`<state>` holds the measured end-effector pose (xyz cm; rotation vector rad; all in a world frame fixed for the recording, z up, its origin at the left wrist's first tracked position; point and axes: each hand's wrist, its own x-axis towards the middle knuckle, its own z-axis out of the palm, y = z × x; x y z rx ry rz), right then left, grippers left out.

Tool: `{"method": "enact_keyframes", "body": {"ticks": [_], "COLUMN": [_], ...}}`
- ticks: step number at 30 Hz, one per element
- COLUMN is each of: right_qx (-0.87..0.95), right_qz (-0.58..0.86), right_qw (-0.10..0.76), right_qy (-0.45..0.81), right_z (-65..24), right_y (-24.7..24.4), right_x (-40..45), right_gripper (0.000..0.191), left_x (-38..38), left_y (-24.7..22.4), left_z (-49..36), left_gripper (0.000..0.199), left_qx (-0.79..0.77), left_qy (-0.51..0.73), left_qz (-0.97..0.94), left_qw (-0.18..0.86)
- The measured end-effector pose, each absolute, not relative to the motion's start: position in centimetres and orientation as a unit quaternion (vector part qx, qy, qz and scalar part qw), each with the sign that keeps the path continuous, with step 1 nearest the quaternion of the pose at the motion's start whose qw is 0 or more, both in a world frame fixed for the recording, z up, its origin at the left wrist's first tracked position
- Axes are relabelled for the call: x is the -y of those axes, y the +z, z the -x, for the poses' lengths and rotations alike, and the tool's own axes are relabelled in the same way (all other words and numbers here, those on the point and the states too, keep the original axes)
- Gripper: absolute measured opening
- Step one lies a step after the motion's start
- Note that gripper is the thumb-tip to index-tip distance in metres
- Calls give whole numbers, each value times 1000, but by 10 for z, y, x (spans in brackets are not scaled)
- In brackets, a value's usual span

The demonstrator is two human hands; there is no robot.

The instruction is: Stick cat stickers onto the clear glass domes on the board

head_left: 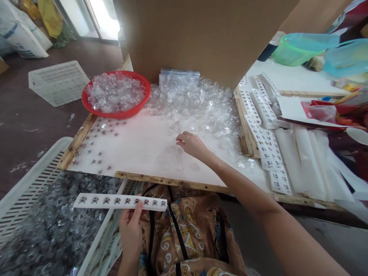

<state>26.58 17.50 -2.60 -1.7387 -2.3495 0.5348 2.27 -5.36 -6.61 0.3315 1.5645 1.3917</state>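
My left hand [132,224] is closed on a white strip of stickers [112,201] printed with a row of small animal-face pictures, held level over my lap. My right hand [189,143] is over the middle of the white tabletop [138,145], its fingers bent and drawn together. Whatever may be between those fingertips is too small to tell. Clear plastic pieces, shaped like small domes [198,103], lie heaped just beyond the right hand. On the left of the tabletop, several small animal-face pieces [99,153] are scattered.
A red basin [146,96] of clear domes stands at the back left. Below left is a white crate [61,147] full of clear pieces. Sticker sheets [266,147] and white paper [304,165] lie at the right. Wooden strips [172,181] edge the table; a cardboard panel [195,34] rises behind.
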Motion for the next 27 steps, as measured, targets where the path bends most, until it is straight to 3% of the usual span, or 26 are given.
{"method": "enact_keyframes", "body": {"ticks": [4,19,27], "right_qx": [808,861,882], "right_qz": [564,505,458], "right_qw": [41,-45,110], "right_qy": [167,49,31], "right_z": [-251,-227,-238], "right_y": [-36,-40,-83], "right_x": [-184,-175,-187], "right_gripper": [31,25,27], "left_x": [55,62,67], "left_y": [-65,-63,-44], "left_z": [-24,-28,-30], "left_gripper": [53,43,49], "left_qx": [-642,-636,-589], "left_qy": [570,583,627], "left_qz": [-135,-131,-72], "left_qw": [494,488,504]}}
